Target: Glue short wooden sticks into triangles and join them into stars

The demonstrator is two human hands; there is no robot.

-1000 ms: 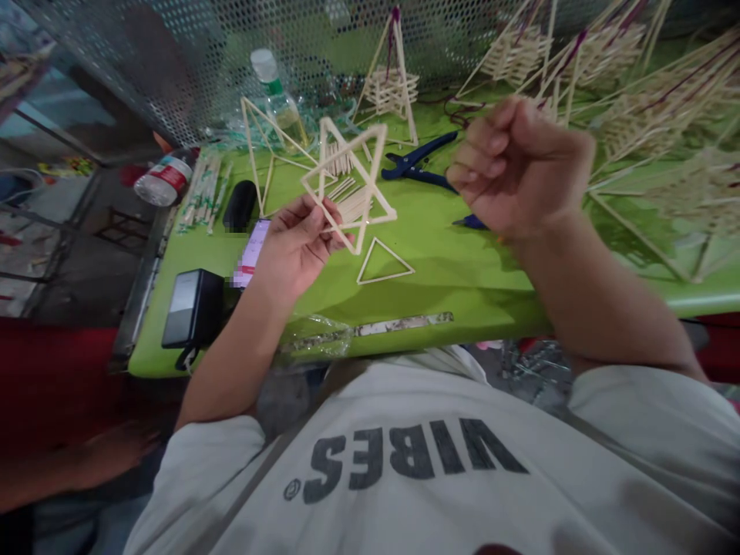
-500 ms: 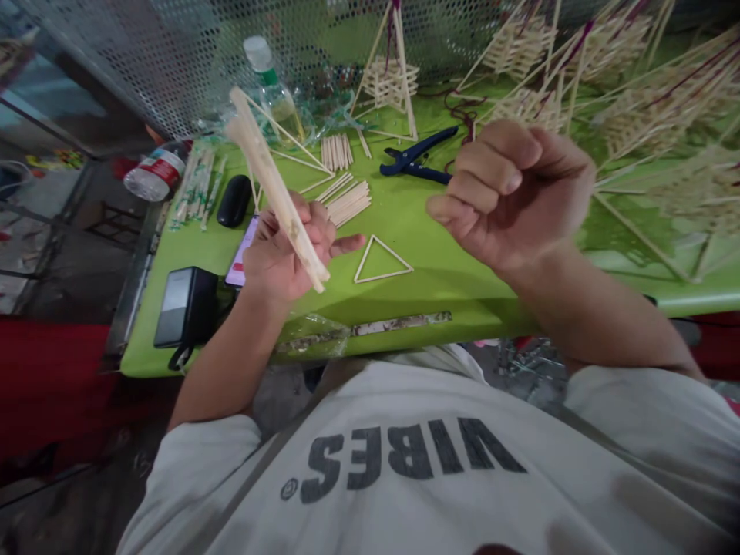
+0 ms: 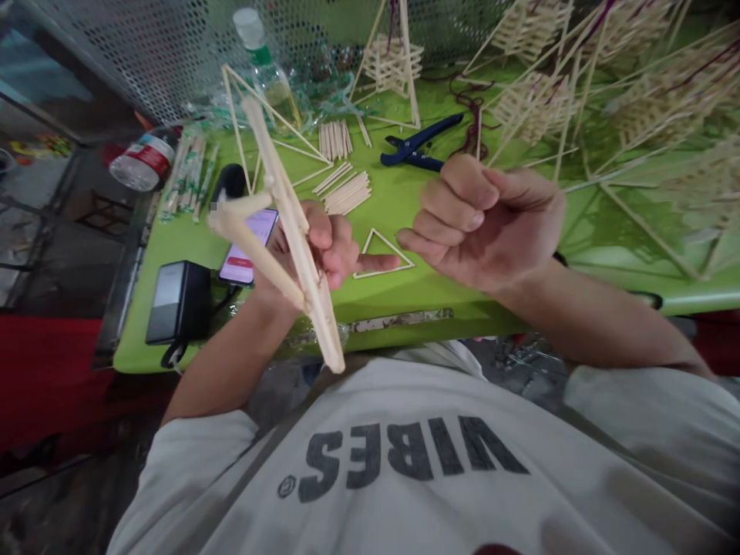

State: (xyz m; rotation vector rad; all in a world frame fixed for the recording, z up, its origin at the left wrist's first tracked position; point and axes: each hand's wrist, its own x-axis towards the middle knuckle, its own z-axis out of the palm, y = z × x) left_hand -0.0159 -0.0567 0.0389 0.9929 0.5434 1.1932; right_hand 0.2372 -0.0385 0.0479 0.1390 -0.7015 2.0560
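My left hand (image 3: 315,247) grips a small frame of joined wooden sticks (image 3: 289,216), raised above the table and tilted toward me. The index finger or another finger of that hand stretches out over a flat stick triangle (image 3: 385,272) on the table. To the right, my right hand (image 3: 486,223) is curled into a loose fist, held up above the table. Whether anything thin lies inside its fingers is hidden. Behind it are blue-handled cutting pliers (image 3: 413,145). Short loose sticks (image 3: 347,191) lie in bundles beyond my left hand.
On the green table (image 3: 462,316) stand a bottle (image 3: 271,77), a black power bank (image 3: 179,301) and a phone (image 3: 246,250). Wrapped sticks (image 3: 188,173) and a red-labelled bottle (image 3: 144,158) lie at the left. Stick lattice structures (image 3: 535,104) with purple cord crowd the right side.
The stick frame in my left hand has turned, so its side branches now show, and it has come lower and nearer. My right hand has shifted left and slightly down, still curled.
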